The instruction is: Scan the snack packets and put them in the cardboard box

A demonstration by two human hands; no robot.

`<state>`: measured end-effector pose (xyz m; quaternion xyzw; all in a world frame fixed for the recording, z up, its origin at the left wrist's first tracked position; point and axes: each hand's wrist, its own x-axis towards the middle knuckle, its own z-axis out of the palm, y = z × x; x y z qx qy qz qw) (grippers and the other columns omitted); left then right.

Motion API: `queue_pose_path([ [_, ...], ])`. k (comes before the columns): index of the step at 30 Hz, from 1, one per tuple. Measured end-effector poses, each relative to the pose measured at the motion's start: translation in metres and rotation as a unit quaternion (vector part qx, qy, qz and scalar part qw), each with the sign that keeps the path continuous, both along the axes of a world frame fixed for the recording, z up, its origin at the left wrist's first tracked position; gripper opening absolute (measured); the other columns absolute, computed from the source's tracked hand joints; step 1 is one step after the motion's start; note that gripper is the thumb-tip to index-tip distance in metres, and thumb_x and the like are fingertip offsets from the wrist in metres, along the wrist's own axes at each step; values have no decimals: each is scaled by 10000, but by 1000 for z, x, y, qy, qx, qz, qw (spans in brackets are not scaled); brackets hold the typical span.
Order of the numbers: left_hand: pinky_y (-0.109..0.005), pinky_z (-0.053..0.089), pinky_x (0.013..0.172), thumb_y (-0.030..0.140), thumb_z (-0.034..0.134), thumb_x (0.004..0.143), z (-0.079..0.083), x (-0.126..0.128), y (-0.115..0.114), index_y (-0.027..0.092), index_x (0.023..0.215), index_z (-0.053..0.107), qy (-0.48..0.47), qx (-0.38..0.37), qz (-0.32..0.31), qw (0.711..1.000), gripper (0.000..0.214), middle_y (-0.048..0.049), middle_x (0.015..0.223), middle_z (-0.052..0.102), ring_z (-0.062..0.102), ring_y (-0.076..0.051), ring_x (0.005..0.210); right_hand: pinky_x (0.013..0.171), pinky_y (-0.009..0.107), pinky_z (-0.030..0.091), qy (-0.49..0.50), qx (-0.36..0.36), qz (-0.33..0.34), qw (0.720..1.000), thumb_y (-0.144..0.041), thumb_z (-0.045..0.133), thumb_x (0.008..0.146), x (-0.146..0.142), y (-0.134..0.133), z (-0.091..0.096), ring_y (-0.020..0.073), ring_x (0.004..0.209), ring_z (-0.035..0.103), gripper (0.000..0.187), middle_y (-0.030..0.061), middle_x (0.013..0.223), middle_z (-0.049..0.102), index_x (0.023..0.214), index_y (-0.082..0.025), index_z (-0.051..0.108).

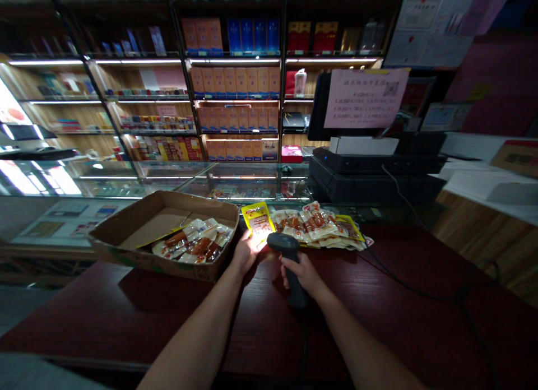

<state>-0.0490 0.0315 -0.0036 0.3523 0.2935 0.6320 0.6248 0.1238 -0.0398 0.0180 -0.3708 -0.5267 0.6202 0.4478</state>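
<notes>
My left hand (245, 254) holds a yellow snack packet (257, 217) upright by its lower edge, and a bright light falls on the packet. In my right hand (303, 271) is a dark barcode scanner (284, 243), its head turned toward that packet. Behind the scanner lies a pile of clear sealed snack packets (315, 223) with brown contents. To the left of my left hand stands an open cardboard box (138, 259) with more such packets (199, 241) inside.
A dark red table (260, 334) bears all this. Behind it are a glass counter (247, 171) and a monitor with a pink notice (365, 98). A black cable (403, 291) runs over the table at the right. Shelves of boxed goods (237, 82) line the back wall.
</notes>
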Motion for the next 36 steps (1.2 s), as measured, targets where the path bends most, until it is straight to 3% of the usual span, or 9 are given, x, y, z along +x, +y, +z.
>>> queue_pose_path([
  [12, -385, 499, 847, 207, 546, 766, 6, -1, -7, 174, 1052, 527, 13, -16, 40, 999, 288, -81, 1064, 622, 623, -174, 913, 354, 226, 424, 24, -20, -15, 999, -452, 654, 630, 0, -2, 6, 120, 348, 524, 390, -38, 496, 569, 847, -152, 530],
  [18, -339, 553, 708, 173, 558, 722, 52, -15, -20, 135, 965, 559, 28, 9, 98, 995, 246, -72, 925, 643, 636, -155, 762, 364, 228, 434, 56, -16, -6, 998, -441, 655, 637, -14, -2, 28, 115, 361, 526, 375, -34, 502, 573, 841, -147, 542],
  [24, -256, 533, 536, 123, 519, 701, 98, -86, -30, 122, 902, 577, 111, -25, 248, 962, 209, -45, 781, 632, 602, -114, 582, 358, 227, 446, 39, 12, 43, 998, -434, 656, 624, -53, 3, 54, 113, 356, 526, 348, -31, 493, 576, 798, -154, 545],
  [28, -349, 535, 623, 158, 493, 719, 106, -156, -38, 101, 957, 598, 262, -68, 359, 893, 267, -56, 734, 630, 609, -162, 612, 356, 220, 442, 38, 39, 76, 996, -423, 647, 633, -82, 4, 59, 115, 354, 529, 337, -32, 490, 575, 808, -153, 548],
  [29, -378, 529, 682, 171, 511, 710, 107, -173, -41, 100, 974, 602, 310, -72, 391, 864, 288, -68, 770, 638, 622, -188, 686, 356, 221, 442, 40, 41, 81, 995, -419, 647, 631, -87, 4, 60, 114, 353, 528, 333, -31, 489, 574, 804, -152, 548],
  [31, -419, 472, 842, 178, 565, 675, 110, -201, -48, 86, 965, 609, 423, -73, 478, 766, 308, -105, 881, 638, 607, -236, 871, 360, 224, 447, 41, 39, 89, 994, -413, 647, 628, -97, 0, 60, 114, 356, 529, 326, -30, 489, 575, 796, -151, 550],
  [34, -440, 353, 988, 179, 572, 683, 116, -219, -57, 77, 1017, 585, 496, -14, 594, 633, 349, -147, 1042, 589, 500, -270, 1089, 359, 222, 443, 43, 30, 93, 994, -413, 645, 624, -104, -5, 59, 115, 358, 530, 324, -29, 484, 573, 787, -149, 555],
  [35, -441, 327, 1009, 181, 563, 697, 118, -217, -60, 80, 1032, 574, 494, 11, 617, 613, 350, -153, 1079, 568, 465, -268, 1131, 357, 220, 440, 43, 29, 91, 995, -415, 646, 622, -104, -6, 59, 114, 357, 529, 323, -29, 481, 572, 781, -148, 555],
  [36, -438, 313, 1020, 184, 552, 712, 120, -211, -62, 86, 1044, 563, 485, 35, 625, 611, 346, -155, 1117, 541, 430, -264, 1165, 356, 220, 439, 43, 28, 88, 995, -416, 647, 620, -104, -7, 58, 113, 355, 527, 324, -29, 478, 571, 777, -148, 555],
])
